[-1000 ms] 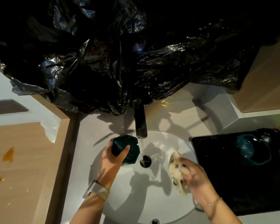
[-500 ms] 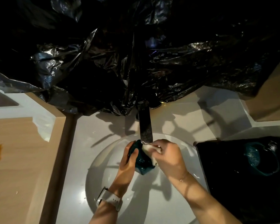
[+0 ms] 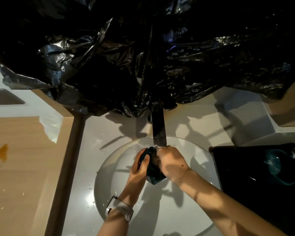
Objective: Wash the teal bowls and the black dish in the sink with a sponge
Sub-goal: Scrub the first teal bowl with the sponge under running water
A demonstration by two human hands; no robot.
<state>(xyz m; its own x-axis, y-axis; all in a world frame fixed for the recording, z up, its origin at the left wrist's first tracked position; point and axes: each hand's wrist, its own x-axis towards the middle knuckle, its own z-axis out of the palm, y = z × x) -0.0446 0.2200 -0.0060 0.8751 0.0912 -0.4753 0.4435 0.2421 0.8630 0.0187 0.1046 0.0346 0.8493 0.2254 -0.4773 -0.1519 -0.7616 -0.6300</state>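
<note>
Presently, head view, single item of work: one teal bowl, held over the white round sink directly beneath the tip of the dark flat faucet. Left hand: grip clamped on the bowl's left side, thumb over the near edge, white watch at the wrist. Right hand: lies over the bowl's right side and top, fingers curled down onto it; the sponge is not visible, presumably under the palm, so whether this grip holds a sponge or only the bowl cannot be told. Governing relation: the bowl sits between the two hands, tilted on edge, its lower corner pointing down toward the viewer, its upper rim just under the spout; both hands are touching it, the left bearing it and the right, by judgement, doing the scrubbing. Second teal bowl: resting in the black dish, which stands on the tabletop just right of the sink, well clear of both hands and nearer the right one. Hidden or unclear: the bowl's interior, the drain, any water stream; the dish is cut off at the right edge; black plastic sheeting covers the wall above the faucet base. Dim light blurs the rims.
</note>
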